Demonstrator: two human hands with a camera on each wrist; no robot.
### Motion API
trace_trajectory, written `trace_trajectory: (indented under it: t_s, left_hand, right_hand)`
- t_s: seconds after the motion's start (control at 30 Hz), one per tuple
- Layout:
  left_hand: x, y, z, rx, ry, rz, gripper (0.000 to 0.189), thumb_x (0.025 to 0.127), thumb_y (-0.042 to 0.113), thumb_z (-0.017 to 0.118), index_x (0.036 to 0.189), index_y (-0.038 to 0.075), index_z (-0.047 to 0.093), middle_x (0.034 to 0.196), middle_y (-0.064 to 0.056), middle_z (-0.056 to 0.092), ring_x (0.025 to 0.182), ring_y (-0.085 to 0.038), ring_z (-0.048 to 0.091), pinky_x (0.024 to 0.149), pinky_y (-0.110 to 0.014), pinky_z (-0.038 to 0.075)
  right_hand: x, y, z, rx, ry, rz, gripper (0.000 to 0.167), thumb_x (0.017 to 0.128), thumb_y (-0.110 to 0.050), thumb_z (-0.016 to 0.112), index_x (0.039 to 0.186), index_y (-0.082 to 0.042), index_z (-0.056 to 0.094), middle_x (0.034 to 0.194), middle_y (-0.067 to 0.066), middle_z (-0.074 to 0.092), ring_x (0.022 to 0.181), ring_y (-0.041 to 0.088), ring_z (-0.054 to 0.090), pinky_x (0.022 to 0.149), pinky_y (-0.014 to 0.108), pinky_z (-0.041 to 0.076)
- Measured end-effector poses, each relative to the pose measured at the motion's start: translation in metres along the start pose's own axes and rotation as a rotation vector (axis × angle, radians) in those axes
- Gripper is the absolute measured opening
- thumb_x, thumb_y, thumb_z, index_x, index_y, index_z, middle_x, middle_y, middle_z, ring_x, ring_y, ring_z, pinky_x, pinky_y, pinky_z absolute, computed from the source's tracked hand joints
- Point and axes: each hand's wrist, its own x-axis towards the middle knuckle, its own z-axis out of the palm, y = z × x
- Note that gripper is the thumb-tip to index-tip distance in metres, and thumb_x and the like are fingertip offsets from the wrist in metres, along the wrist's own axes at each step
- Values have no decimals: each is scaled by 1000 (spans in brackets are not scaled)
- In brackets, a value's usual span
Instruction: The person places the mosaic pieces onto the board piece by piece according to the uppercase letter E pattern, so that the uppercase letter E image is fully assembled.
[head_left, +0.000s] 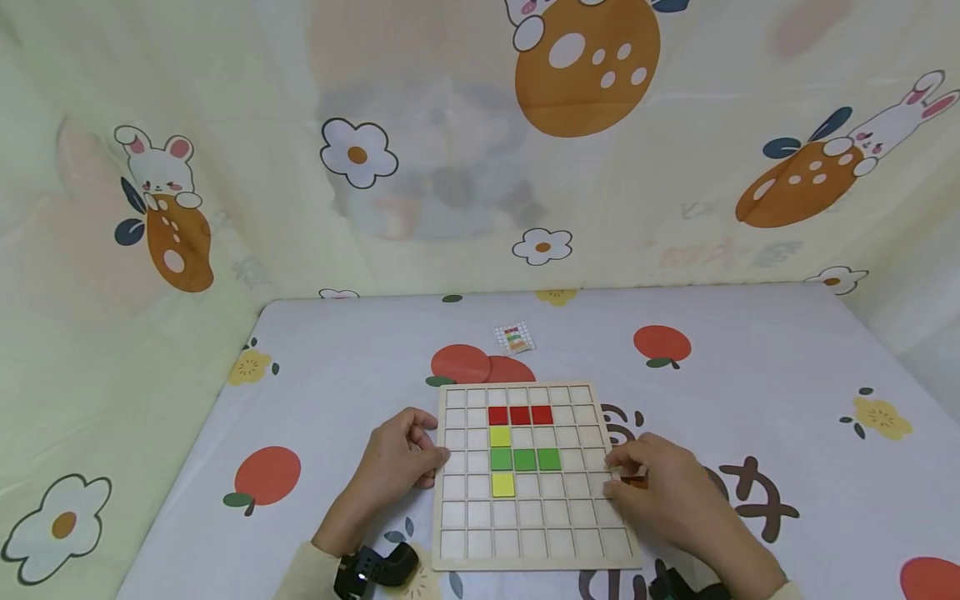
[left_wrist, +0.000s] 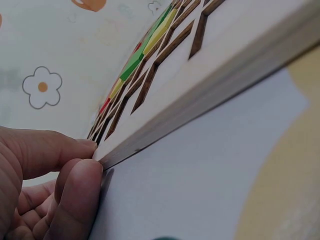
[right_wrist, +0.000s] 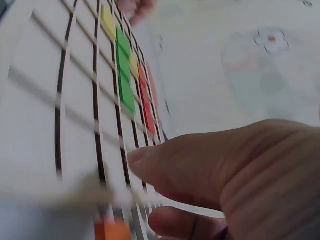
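Observation:
A light wooden grid board (head_left: 532, 533) lies on the table with white square cells. Three red tiles (head_left: 520, 415) form a row near its top, a yellow tile (head_left: 499, 436) sits under the left one, three green tiles (head_left: 525, 459) follow, and another yellow tile (head_left: 503, 485) lies below. At the board's left edge, my left hand (head_left: 397, 454) pinches the rim between thumb and finger. My right hand (head_left: 663, 479) grips the right edge, its thumb (right_wrist: 150, 162) over the board. Something orange (right_wrist: 112, 231) shows by that edge, partly hidden; I cannot tell whether it is held.
A small card or packet (head_left: 515, 337) with a coloured grid picture lies beyond the board. The tablecloth (head_left: 345, 350) is printed with fruit, flowers and characters. A patterned curtain (head_left: 442, 208) stands behind the table. A black strap device (head_left: 375, 568) is on the left wrist.

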Motion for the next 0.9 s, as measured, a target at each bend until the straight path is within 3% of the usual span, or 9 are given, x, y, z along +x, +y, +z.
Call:
trace_trajectory:
  t_s: [0.27, 0.67, 0.9]
  left_hand:
    - [0, 0, -1, 2, 2, 8, 37, 88, 2, 79, 119, 1, 59, 83, -8, 60, 53, -13, 61, 51, -23, 56]
    - [-1, 1, 0, -17, 4, 15, 37, 88, 3, 81, 119, 0, 60, 82, -8, 59, 53, -12, 61, 50, -23, 56]
    - [-1, 0, 0, -7, 3, 19, 37, 88, 2, 80, 119, 0, 60, 82, -8, 59, 53, -12, 61, 51, -23, 56]
  right_hand:
    - [-10, 35, -12, -90, -58, 58, 23, 80, -20, 87, 101, -15, 79, 83, -3, 54, 77, 14, 49, 62, 26, 42]
    - [-8, 35, -9, -71, -87, 133, 21, 80, -21, 89, 94, -15, 75, 84, 0, 53, 79, 16, 50, 63, 25, 42]
    - [-9, 36, -8, 5, -54, 138, 19, 81, -17, 88, 92, -15, 72, 79, -5, 60, 75, 13, 52, 62, 24, 43]
